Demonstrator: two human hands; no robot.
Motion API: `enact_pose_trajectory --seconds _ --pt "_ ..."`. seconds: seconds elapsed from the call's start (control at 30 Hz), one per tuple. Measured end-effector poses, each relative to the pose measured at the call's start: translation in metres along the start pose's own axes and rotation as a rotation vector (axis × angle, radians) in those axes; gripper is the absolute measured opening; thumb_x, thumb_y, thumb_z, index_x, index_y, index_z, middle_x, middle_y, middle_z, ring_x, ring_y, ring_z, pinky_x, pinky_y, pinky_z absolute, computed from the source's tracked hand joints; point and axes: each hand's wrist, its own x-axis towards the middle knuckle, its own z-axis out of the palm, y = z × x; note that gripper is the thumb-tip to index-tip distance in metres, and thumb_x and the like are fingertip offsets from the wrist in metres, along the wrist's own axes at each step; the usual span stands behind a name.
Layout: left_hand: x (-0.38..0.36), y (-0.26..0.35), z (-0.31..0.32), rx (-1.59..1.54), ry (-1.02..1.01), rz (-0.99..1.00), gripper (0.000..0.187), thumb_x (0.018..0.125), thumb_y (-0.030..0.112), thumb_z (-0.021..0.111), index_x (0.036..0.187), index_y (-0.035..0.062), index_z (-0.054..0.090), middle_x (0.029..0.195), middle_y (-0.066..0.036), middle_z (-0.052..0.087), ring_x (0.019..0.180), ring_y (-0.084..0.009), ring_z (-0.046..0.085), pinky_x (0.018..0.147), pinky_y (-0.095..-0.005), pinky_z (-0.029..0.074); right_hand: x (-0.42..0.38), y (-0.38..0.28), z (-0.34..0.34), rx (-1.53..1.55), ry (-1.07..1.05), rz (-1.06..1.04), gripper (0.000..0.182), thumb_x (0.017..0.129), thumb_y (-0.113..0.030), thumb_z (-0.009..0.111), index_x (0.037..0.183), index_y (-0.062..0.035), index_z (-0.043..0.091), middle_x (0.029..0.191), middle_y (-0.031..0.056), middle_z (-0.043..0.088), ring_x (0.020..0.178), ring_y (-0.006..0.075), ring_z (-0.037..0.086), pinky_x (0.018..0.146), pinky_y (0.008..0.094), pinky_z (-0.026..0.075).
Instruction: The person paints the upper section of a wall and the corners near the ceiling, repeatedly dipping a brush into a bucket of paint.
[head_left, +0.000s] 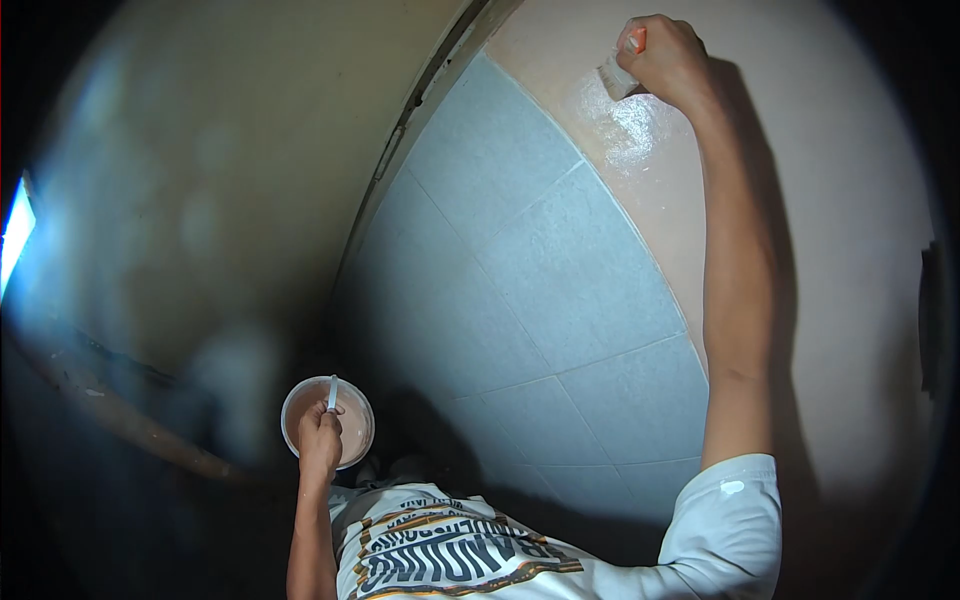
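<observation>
My right hand (668,62) is closed around a paintbrush (612,82) high on the pale pinkish wall (840,190). The bristles point down and to the left, at the upper edge of a shiny wet patch (632,135). Down at the lower left, my left hand (320,437) grips a round white bucket (369,437) by its handle (332,392). Pinkish paint (355,418) shows inside the bucket. My fingers hide part of the handle and of the paint.
Blue-grey tiles (520,250) cover the wall below the painted part. A dark-edged door frame (395,135) runs beside them, next to a beige surface (260,110). Bright light (15,238) enters at far left. A dark object (930,320) sits at the right edge.
</observation>
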Motion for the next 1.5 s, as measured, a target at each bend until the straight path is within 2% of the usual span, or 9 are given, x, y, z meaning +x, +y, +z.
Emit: enact_pose_trajectory --seconds 0.33,0.53,0.57,0.63,0.83,0.87,0.97,1.1,1.5 --pt "-0.001 0.011 -0.003 0.018 -0.045 0.020 0.022 0.098 0.010 0.044 0.096 -0.0016 0.062 0.064 0.001 0.046 0.057 -0.0093 0.043 0.055 -0.0304 0.036 0.011 -0.043 0.039 0.006 -0.251 -0.054 0.023 0.073 -0.015 0.075 0.093 -0.0031 0.075 0.091 0.0209 0.073 0.086 0.0342 0.072 0.083 0.0402 0.056" --pt "-0.004 0.016 0.001 -0.014 -0.025 -0.012 0.021 0.100 0.009 0.043 0.093 0.0012 0.061 0.066 0.002 0.046 0.058 -0.0086 0.041 0.055 -0.0277 0.032 0.028 -0.012 0.013 -0.112 0.004 -0.042 0.020 0.081 -0.015 0.072 0.097 -0.0018 0.074 0.098 0.0192 0.074 0.090 0.0331 0.073 0.085 0.0421 0.056" --pt "-0.004 0.014 0.001 -0.007 -0.018 -0.006 0.021 0.099 0.010 0.043 0.094 -0.0001 0.061 0.065 0.001 0.046 0.058 -0.0090 0.042 0.055 -0.0284 0.033 0.008 -0.047 -0.026 0.047 0.035 0.204 0.008 0.082 0.003 0.066 0.074 0.0008 0.067 0.073 0.0155 0.069 0.066 0.0243 0.067 0.064 0.0419 0.053" --pt "-0.004 0.011 0.002 0.005 0.003 0.007 0.023 0.097 0.011 0.043 0.096 -0.0028 0.061 0.065 0.000 0.048 0.058 -0.0096 0.045 0.055 -0.0297 0.037 0.010 -0.031 -0.038 -0.096 0.128 0.063 0.011 0.084 0.002 0.065 0.073 0.0005 0.064 0.069 0.0125 0.065 0.062 0.0220 0.064 0.061 0.0412 0.052" --pt "0.006 -0.004 0.002 0.015 0.005 0.024 0.023 0.096 0.011 0.044 0.095 -0.0020 0.063 0.063 -0.001 0.049 0.057 -0.0115 0.047 0.057 -0.0322 0.039 0.006 -0.018 0.009 -0.112 0.304 -0.376 0.016 0.088 -0.010 0.068 0.101 -0.0017 0.073 0.106 0.0145 0.074 0.094 0.0309 0.072 0.088 0.0411 0.057" --pt "0.004 -0.001 0.002 0.022 0.019 0.018 0.023 0.095 0.011 0.044 0.095 -0.0019 0.064 0.063 -0.001 0.049 0.057 -0.0118 0.047 0.057 -0.0324 0.039 0.003 -0.020 0.020 -0.065 0.256 -0.379 0.017 0.091 -0.001 0.063 0.105 -0.0020 0.073 0.111 0.0106 0.073 0.100 0.0285 0.071 0.091 0.0388 0.057" --pt "-0.002 0.005 0.005 0.030 0.048 0.009 0.023 0.095 0.011 0.045 0.094 -0.0016 0.064 0.062 -0.001 0.048 0.057 -0.0125 0.047 0.057 -0.0331 0.039 0.020 -0.002 0.061 -0.060 0.311 -0.825 0.016 0.089 -0.003 0.066 0.104 -0.0045 0.072 0.098 0.0083 0.072 0.092 0.0249 0.070 0.078 0.0364 0.060" --pt "-0.002 0.001 0.008 -0.005 0.063 -0.011 0.021 0.097 0.008 0.044 0.092 -0.0003 0.062 0.064 0.002 0.046 0.057 -0.0093 0.043 0.055 -0.0294 0.034 0.036 -0.010 0.079 -0.146 0.036 -0.820 0.022 0.086 0.005 0.063 0.104 -0.0022 0.073 0.110 0.0098 0.073 0.103 0.0270 0.069 0.092 0.0352 0.058" --pt "0.007 -0.008 0.010 -0.003 0.065 -0.030 0.021 0.100 0.010 0.043 0.093 0.0009 0.061 0.066 0.002 0.044 0.058 -0.0083 0.040 0.055 -0.0282 0.032 0.044 -0.029 0.061 -0.185 -0.260 -0.744 0.006 0.079 0.008 0.067 0.084 0.0062 0.064 0.089 0.0177 0.069 0.081 0.0307 0.067 0.072 0.0395 0.054"
